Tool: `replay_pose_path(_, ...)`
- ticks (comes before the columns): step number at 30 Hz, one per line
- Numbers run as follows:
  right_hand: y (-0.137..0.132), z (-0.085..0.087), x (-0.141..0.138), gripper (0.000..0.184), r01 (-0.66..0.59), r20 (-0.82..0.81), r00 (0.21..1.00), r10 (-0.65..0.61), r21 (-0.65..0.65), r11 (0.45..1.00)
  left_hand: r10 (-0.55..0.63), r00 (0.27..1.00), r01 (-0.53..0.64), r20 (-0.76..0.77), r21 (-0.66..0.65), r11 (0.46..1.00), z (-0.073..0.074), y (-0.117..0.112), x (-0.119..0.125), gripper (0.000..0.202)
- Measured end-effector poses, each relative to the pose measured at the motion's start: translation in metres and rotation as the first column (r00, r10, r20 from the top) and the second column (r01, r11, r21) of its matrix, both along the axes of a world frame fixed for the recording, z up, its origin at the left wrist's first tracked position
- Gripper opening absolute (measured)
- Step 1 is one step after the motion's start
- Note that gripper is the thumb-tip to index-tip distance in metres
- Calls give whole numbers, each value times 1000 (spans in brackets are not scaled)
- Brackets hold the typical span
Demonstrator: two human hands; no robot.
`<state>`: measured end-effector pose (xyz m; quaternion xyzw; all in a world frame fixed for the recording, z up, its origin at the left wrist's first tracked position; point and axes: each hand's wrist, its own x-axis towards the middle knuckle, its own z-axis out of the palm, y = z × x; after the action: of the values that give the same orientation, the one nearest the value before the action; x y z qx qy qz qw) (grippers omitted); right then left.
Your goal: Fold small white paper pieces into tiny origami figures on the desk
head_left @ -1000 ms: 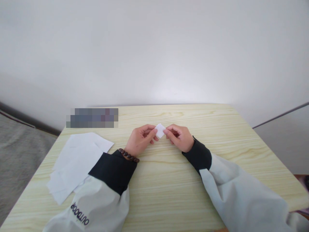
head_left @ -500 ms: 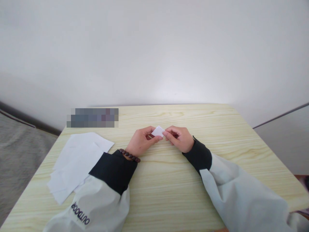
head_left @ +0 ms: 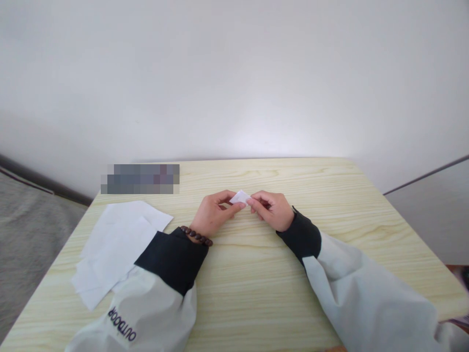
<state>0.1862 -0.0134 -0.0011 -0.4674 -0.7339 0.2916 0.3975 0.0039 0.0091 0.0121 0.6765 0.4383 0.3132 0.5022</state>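
Two hands share one small piece of folded paper point(head_left: 239, 197), held over the middle of the table point(head_left: 252, 288). The left hand point(head_left: 214, 213) pinches its left side, thumb along the near edge; the right hand point(head_left: 272, 209) grips the right corner between thumb and fingers. Whether the paper touches the wood below, I cannot tell.

It should be very light and easy to bend, though its layers — it looks folded — would make it stiffer than a single sheet. Creasing or tearing seems likelier than slipping, so edges and corners suit a gentle fingertip hold.

The table's far edge runs beyond the hands, close to the wall point(head_left: 234, 88). Loose white sheets point(head_left: 115, 242) lie on the left, partly hidden by the left sleeve point(head_left: 161, 298), with a blurred item point(head_left: 141, 180) near the far left corner. Between the forearms and off to the right, wood grain shows broadly — there looks to be more room that way.
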Motion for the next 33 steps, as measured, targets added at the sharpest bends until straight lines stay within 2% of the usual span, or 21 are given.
replay_pose_path(6,-1,0,-1,23,-4,32,999,3,27,1000,-30,996,33,-83,45,998,3,-1,-2,27)
replay_pose_path(14,-1,0,-1,22,32,13,999,-32,51,998,-9,1000,9,-1,22,1000,3,-2,0,30)
replay_pose_path(24,-2,4,-1,27,0,113,993,-16,142,990,34,997,-28,-63,83,996,3,-2,-3,28)
replay_pose_path(29,-1,4,-1,23,20,86,996,-35,173,985,75,995,-69,-66,100,993,1,-1,-3,29)
replay_pose_path(33,0,2,-2,17,79,14,996,-83,176,981,96,994,-87,-45,173,981,2,-1,-2,32)
